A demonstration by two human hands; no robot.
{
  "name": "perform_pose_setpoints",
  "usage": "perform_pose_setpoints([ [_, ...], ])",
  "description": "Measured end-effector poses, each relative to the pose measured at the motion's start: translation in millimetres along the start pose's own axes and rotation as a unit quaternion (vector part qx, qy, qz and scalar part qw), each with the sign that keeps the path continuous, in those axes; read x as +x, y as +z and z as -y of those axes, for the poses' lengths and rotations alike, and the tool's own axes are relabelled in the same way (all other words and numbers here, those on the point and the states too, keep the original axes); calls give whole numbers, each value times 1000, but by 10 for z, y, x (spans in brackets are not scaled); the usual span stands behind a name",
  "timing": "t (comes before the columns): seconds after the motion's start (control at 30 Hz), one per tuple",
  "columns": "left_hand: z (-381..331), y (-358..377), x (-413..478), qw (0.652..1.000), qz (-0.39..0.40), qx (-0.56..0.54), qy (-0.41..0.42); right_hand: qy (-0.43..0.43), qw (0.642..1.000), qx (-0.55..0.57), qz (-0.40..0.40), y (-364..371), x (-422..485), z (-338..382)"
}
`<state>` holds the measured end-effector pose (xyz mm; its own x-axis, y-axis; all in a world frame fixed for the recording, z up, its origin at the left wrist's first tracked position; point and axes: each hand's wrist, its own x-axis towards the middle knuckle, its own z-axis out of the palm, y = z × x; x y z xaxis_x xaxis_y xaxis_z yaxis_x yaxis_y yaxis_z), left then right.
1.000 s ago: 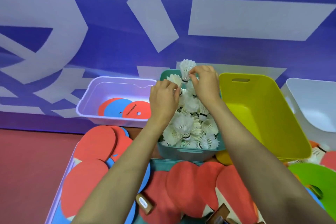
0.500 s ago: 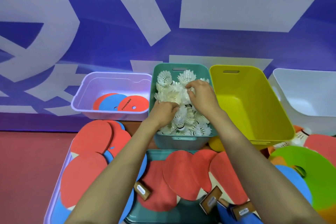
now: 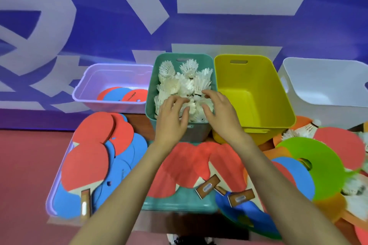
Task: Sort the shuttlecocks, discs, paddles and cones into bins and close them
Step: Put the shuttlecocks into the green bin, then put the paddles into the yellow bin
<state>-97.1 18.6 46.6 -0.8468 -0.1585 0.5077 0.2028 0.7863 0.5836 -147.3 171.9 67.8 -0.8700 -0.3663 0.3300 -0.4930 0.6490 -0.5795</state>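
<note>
Left hand (image 3: 173, 119), right hand (image 3: 223, 113): fingers of both spread, slightly bent, palms down, resting on pile of white feather shuttlecocks (image 3: 185, 83), nothing pinched. Shuttlecocks fill teal plastic bin (image 3: 152, 93), second from left in far row of four bins. Lilac translucent bin (image 3: 87, 85), far left: three flat round discs (image 3: 121, 94), two red, one blue. Yellow plastic bin (image 3: 258, 89), white plastic bin (image 3: 328, 85) to right. Red-faced wooden paddles (image 3: 191, 163) on near side, under forearms.

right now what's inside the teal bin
The teal bin holds a heap of white shuttlecocks. The left hand and right hand cover its near part, and the heap hides the bottom.
</note>
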Motion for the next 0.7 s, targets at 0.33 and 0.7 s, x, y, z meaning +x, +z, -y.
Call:
perform_pose_setpoints([
  [0.33, 37, 479, -1218, 964, 201, 29, -171, 51, 994, 4, 92, 192, -1193, -506],
  [0.7, -167, 624, -1564, 888, 403, -23, -221, 146, 946, -72, 282, 341, -1583, -853],
])
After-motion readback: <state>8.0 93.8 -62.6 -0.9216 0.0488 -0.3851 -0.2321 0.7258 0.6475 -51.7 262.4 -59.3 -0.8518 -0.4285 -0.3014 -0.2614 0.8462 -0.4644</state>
